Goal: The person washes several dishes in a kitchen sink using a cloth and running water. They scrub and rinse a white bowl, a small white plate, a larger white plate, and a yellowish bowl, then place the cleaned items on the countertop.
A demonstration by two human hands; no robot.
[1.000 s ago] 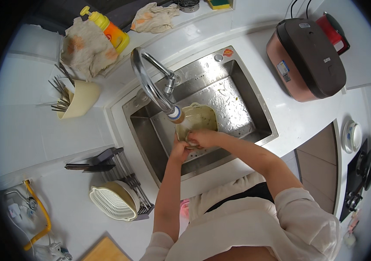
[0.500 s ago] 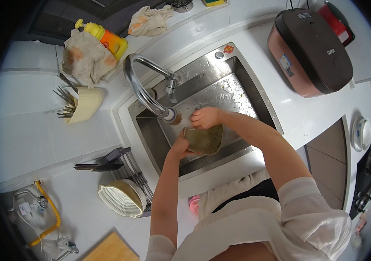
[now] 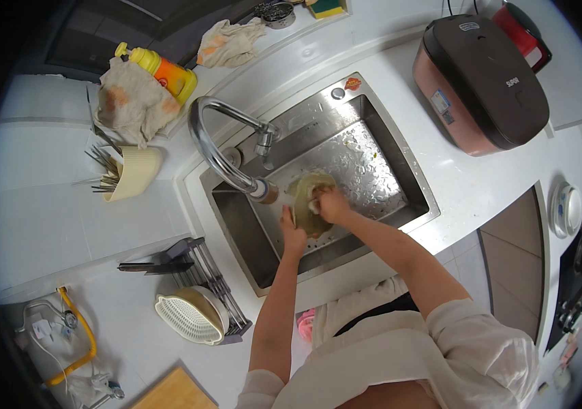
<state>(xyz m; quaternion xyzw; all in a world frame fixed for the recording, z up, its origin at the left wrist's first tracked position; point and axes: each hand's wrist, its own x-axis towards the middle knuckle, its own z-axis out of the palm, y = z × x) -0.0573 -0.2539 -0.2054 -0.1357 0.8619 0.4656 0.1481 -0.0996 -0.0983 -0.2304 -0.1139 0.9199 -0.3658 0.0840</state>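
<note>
Over the stainless-steel sink (image 3: 400, 146), a pale green bowl (image 3: 308, 223) is held tilted beneath the curved faucet (image 3: 199, 133). My left hand (image 3: 294, 233) grips the bowl's near-left side. My right hand (image 3: 332, 205) is curled at the bowl's inside, with something small and whitish by its fingertips. Motion blurs those fingers, so I cannot make out what they hold. Water appears to run from the faucet's brown-tipped spout (image 3: 264, 191) close to the bowl. Drops and small scraps lie on the sink floor.
A pink and dark brown rice cooker (image 3: 478, 85) stands right of the sink. To the left are a cream utensil holder (image 3: 134, 174), a dish rack (image 3: 212, 279) and a white strainer basket (image 3: 189, 318). Behind sit a yellow-orange bottle (image 3: 168, 75) and cloths (image 3: 131, 99).
The bowl has turned and tipped, showing its inside differently. My right hand has moved from its far rim down to its inside. My left hand still holds its side.
</note>
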